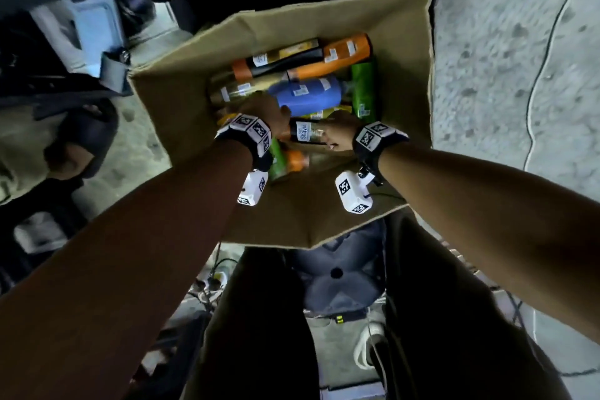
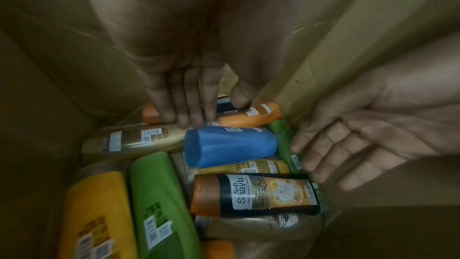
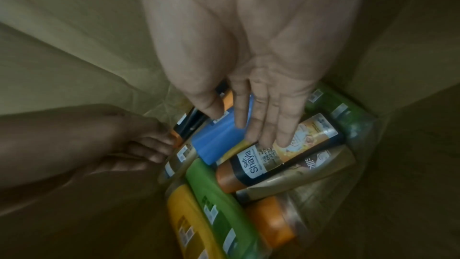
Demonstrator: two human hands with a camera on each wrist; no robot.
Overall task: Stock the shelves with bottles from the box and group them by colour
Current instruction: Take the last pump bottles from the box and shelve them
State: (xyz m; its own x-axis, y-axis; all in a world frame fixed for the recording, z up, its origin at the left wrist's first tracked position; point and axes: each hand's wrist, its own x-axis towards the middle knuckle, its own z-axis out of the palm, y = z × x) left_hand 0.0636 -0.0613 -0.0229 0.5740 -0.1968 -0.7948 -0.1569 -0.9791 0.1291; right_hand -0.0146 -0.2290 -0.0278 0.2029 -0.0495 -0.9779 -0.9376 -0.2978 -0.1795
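Head view hides my fingertips behind both wrists inside the box (image 1: 406, 52); wrist views show my left hand (image 2: 189, 78) and right hand (image 3: 261, 94) flat-fingered over the blue bottle (image 2: 229, 146), gripping nothing.

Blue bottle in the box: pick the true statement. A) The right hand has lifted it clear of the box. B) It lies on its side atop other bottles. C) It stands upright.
B: the blue bottle lies sideways on the pile inside the box.
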